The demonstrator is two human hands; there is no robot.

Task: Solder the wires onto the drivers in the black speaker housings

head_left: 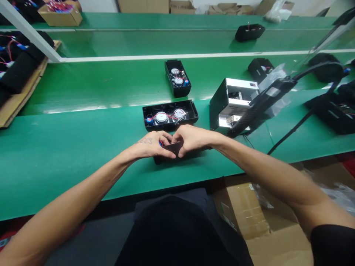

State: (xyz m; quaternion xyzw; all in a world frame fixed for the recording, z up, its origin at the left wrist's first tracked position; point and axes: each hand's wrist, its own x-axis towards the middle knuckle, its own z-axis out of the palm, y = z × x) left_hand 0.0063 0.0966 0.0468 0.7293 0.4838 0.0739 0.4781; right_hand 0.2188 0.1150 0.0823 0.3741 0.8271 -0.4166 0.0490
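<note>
My left hand (154,145) and my right hand (190,139) meet above the near part of the green bench. Between them is a black speaker housing (161,160), its near wall pinched with my thumbs on the near side and my fingers curled over its inside. A bit of blue and red shows beside my left fingers; most of the housing's inside is hidden by my hands. Just beyond lies an open black speaker box (170,122) with two round drivers, red wires and a blue part. A second open speaker box (177,78) stands farther back.
To the right stands a silver and black machine (234,105), with a black handheld tool (263,103) and its cable slanting in front. Black housings on cardboard (26,94) sit at the left. An open carton (244,210) is below the bench edge (122,197).
</note>
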